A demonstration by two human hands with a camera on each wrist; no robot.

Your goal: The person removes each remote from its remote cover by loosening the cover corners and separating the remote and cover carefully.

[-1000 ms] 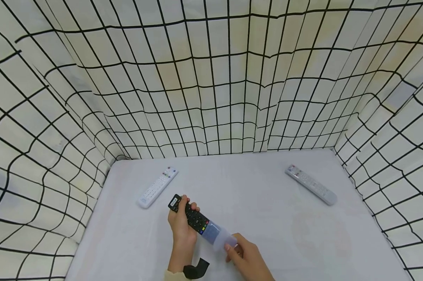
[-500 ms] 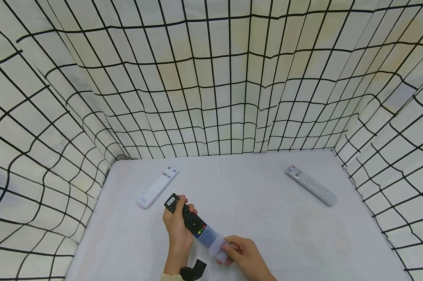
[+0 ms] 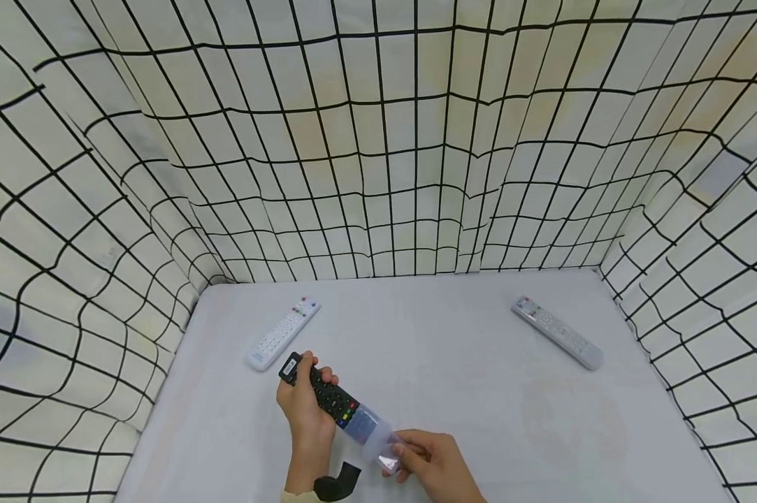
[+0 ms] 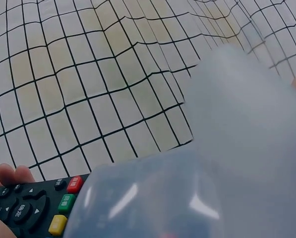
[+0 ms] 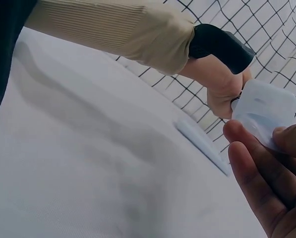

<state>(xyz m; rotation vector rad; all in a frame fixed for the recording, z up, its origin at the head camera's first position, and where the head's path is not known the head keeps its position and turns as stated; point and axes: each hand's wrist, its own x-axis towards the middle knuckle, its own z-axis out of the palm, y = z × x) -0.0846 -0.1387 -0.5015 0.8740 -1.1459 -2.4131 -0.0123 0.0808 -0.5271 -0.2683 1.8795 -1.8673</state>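
Note:
In the head view, my left hand (image 3: 305,412) grips a black remote control (image 3: 333,399) at its upper end, thumb across the keys. A translucent plastic sleeve (image 3: 367,427) covers the remote's lower end, beyond the red, green and yellow buttons. My right hand (image 3: 440,457) pinches the sleeve's loose end between thumb and fingers. Up close in the left wrist view, the coloured keys of the remote (image 4: 24,210) lie beside the cloudy sleeve (image 4: 143,198). From the right wrist, the sleeve (image 5: 266,101) hides most of the remote, and thumb and fingertips hold its edge.
On the white table (image 3: 466,363), a white remote (image 3: 284,334) lies at the left. Another pale remote (image 3: 557,332), apparently in a clear cover, lies at the back right. White walls with a black grid (image 3: 384,161) enclose the back and sides. A black strap (image 3: 337,482) sits at the left wrist.
Both hands have shifted left with the black remote and its sleeve. The sleeve's loose end has swung downward, and the right fingers still pinch it. The two remotes on the table lie as before.

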